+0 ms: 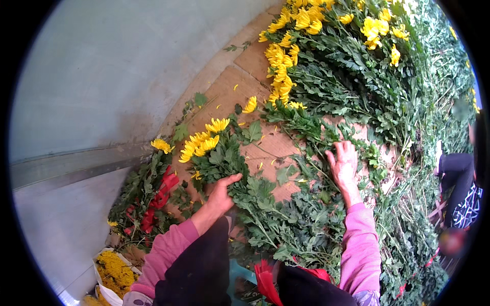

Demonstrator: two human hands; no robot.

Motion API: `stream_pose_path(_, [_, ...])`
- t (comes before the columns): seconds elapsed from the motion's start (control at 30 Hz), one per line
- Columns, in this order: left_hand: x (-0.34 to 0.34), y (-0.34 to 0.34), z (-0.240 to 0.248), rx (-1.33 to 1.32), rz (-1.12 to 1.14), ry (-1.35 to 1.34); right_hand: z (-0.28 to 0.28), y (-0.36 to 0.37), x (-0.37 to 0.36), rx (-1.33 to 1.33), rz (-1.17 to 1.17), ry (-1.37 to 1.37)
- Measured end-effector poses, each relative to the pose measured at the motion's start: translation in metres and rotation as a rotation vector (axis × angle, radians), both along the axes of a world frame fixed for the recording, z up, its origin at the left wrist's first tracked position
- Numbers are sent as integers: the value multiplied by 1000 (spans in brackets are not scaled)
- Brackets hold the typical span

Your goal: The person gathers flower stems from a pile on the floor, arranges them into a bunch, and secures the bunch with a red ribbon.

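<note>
My left hand (220, 198) is closed around a small bunch of yellow chrysanthemums (224, 158). Their blooms point away to the upper left, and the leafy stems trail back toward my lap. To the right, my right hand (345, 164) reaches over a loose leafy chrysanthemum stem (306, 125), thumb and fingers apart; the fingertips touch the leaves. A single yellow bloom (250, 105) lies between the bunch and the large pile.
A big pile of yellow chrysanthemums (347, 76) fills the far right. Cardboard (242, 81) covers the floor beside a pale wall (102, 76). Red ribbon (162, 188) lies at left, above a white bag of yellow petals (115, 273). Another person's dark-clothed limb (457, 171) shows at right.
</note>
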State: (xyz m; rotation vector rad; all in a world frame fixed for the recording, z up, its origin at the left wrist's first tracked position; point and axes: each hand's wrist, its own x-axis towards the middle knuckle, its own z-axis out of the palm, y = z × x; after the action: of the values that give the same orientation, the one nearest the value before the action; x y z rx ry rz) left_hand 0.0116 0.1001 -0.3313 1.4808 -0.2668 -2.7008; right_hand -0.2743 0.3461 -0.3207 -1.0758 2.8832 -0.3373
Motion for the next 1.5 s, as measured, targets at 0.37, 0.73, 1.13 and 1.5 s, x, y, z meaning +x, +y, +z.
stream_pose_path(0.37, [16, -3, -10, -64, 62, -4, 49, -17, -3, -142, 132, 102])
stream_pose_path(0.73, [11, -7, 5, -76, 78, -59, -8, -5, 97, -154, -245, -645])
stream_pose_path(1.13, [2, -5, 14, -100, 29, 72, -7, 19, 39, 79, -42, -387])
stream_pose_path(1.5, [5, -9, 16, -169, -55, 2, 0, 4, 10, -196, 141, -199])
